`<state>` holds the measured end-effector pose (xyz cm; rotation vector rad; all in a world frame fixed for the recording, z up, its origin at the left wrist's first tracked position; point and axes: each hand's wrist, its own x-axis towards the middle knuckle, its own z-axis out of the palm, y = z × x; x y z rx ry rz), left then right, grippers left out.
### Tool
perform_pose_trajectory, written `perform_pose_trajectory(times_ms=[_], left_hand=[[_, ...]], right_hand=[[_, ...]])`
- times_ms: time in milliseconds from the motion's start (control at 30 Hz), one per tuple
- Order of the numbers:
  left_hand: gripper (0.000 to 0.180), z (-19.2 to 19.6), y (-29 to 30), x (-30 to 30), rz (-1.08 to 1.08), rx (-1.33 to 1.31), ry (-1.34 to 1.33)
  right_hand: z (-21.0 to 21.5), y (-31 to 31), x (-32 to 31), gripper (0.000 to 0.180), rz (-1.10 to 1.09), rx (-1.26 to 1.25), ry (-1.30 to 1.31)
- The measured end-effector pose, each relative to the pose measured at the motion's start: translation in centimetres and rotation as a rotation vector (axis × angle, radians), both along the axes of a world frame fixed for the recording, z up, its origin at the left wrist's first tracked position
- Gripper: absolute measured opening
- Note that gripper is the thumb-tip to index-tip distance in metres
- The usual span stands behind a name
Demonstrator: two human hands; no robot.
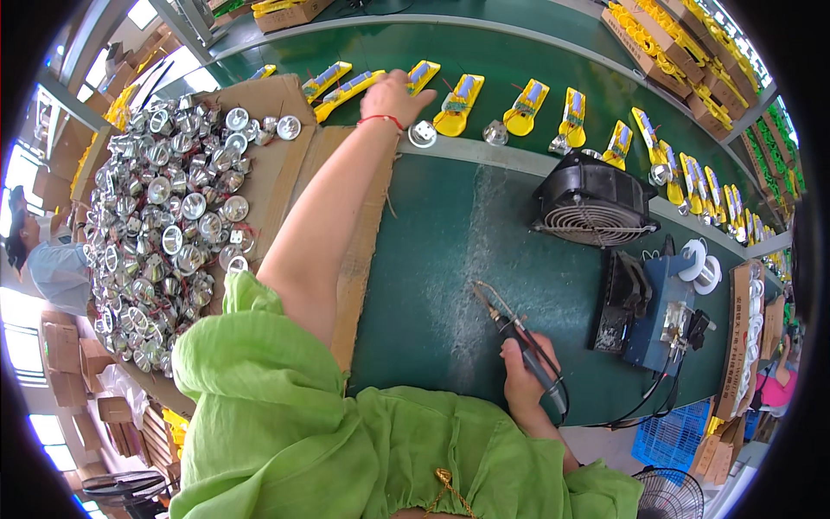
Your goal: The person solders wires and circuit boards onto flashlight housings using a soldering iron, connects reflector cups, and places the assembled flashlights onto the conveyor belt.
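Note:
My right hand (526,374) is closed around the dark handle of a soldering iron (534,365) with a thin cable alongside. The iron's metal tip points up and left over the green work surface. My left arm stretches far forward to the green belt, where my left hand (396,97) is over the row of yellow lamp housings. Its thumb stands apart from bent fingers. One yellow housing (344,93) lies at its fingers, another yellow housing (423,76) just beyond it; contact cannot be made out. A silver reflector cup (422,134) sits below the hand.
Loose silver reflector cups (160,233) are heaped on cardboard (290,173) at left. A black fan (595,203) and a blue soldering station (666,303) with a wire spool (705,270) stand at right. More yellow housings (526,108) line the belt. A person (56,268) is at far left.

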<state>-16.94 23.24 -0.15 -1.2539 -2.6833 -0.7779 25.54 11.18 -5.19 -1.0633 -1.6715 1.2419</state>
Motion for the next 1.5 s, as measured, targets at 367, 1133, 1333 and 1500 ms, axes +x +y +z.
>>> perform_pose_trajectory(times_ms=[367,1133,1333,1500], left_hand=[[0.044,0.9,-9.9,5.3,-0.025,-0.244,0.133],[0.015,0.8,-29.8,11.2,0.201,0.186,-0.366],[0.017,-0.3,-26.5,15.5,-0.038,0.191,-0.712],[0.016,-1.2,-24.9,16.9,-0.088,0.167,-0.446]], right_hand=[[0.3,0.1,0.1,0.022,0.037,-0.033,-0.029],[2.1,-1.4,-0.5,0.021,0.079,0.095,0.05],[3.7,-1.6,-3.4,0.02,0.242,0.233,0.06],[3.8,-1.8,-6.2,0.018,0.27,0.242,0.111]])
